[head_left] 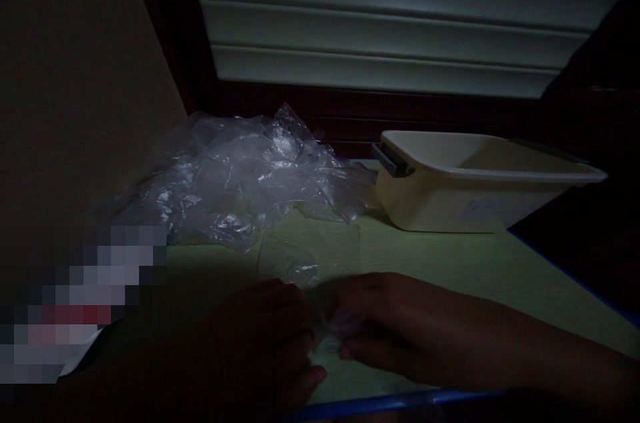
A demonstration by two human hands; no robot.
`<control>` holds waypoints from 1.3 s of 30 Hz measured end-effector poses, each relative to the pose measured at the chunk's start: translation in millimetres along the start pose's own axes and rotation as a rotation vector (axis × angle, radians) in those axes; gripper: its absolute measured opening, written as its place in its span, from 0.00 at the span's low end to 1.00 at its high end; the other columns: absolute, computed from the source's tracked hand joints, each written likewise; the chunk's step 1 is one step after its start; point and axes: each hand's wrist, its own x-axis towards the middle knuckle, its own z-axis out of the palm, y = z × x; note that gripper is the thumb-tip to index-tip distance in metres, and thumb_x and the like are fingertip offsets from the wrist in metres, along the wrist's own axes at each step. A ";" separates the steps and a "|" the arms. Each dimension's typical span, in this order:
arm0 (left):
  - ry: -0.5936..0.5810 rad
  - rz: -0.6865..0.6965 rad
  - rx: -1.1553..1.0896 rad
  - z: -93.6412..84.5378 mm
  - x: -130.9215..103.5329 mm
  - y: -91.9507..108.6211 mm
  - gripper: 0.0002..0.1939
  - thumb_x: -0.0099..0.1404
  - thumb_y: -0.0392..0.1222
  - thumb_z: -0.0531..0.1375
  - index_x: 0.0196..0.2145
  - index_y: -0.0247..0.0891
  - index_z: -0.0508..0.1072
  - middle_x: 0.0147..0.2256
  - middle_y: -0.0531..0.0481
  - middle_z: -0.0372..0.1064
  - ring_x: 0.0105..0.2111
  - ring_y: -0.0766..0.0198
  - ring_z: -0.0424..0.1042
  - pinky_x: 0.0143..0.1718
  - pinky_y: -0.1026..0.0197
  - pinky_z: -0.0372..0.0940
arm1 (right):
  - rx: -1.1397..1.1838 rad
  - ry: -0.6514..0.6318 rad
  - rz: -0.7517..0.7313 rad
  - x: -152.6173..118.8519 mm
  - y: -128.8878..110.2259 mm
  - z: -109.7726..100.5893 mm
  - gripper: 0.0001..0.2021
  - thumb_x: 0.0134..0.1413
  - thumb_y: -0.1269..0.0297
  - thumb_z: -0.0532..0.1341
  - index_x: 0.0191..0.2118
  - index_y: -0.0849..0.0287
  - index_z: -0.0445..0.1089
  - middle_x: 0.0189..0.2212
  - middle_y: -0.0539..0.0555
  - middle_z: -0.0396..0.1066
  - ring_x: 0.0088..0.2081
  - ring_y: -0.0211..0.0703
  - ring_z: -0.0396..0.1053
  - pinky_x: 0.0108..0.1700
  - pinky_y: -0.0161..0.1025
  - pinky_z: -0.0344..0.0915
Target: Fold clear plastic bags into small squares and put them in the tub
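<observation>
A clear plastic bag (pixel 310 253) lies flat on the pale green table, its near end between my two hands. My right hand (pixel 385 323) is closed, with fingers and thumb pinching the bag's near edge, which bunches up a little there. From the left, my left hand (pixel 280 336) rests against the same bag in deep shadow. Its fingers are curled over and the thumb points toward the right hand, so its grip on the bag is only partly visible. Beyond the hands spreads a large heap of crumpled clear plastic bags (pixel 240 176).
At the back right stands a cream plastic bin (pixel 450 200) with grey handles. A blurred-out item (pixel 100 296) lies at the left. The table (pixel 520 290) has a blue edge. A slatted shutter (pixel 380 23) is behind. The light is dim.
</observation>
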 end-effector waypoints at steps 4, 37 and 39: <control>0.028 -0.002 0.015 -3.1 -2.9 1.0 0.23 0.78 0.42 0.41 0.31 0.39 0.71 0.27 0.55 0.72 0.29 0.64 0.69 0.37 0.59 0.63 | 0.036 0.049 0.099 0.9 1.9 2.7 0.05 0.59 0.72 0.59 0.40 0.60 0.69 0.37 0.53 0.73 0.37 0.40 0.71 0.37 0.34 0.64; 0.069 0.066 -0.006 -5.8 5.3 -0.2 0.25 0.77 0.40 0.39 0.30 0.37 0.70 0.28 0.51 0.71 0.28 0.64 0.68 0.34 0.61 0.63 | -0.497 0.150 -0.094 9.3 21.8 9.0 0.09 0.62 0.74 0.57 0.44 0.60 0.74 0.39 0.57 0.72 0.43 0.45 0.69 0.46 0.41 0.64; 0.082 0.055 0.008 -6.2 6.3 0.3 0.25 0.77 0.40 0.39 0.30 0.37 0.70 0.28 0.51 0.71 0.28 0.64 0.68 0.35 0.62 0.63 | -0.525 0.161 -0.071 10.1 22.9 10.3 0.10 0.62 0.74 0.57 0.46 0.61 0.73 0.41 0.58 0.72 0.44 0.46 0.69 0.46 0.42 0.64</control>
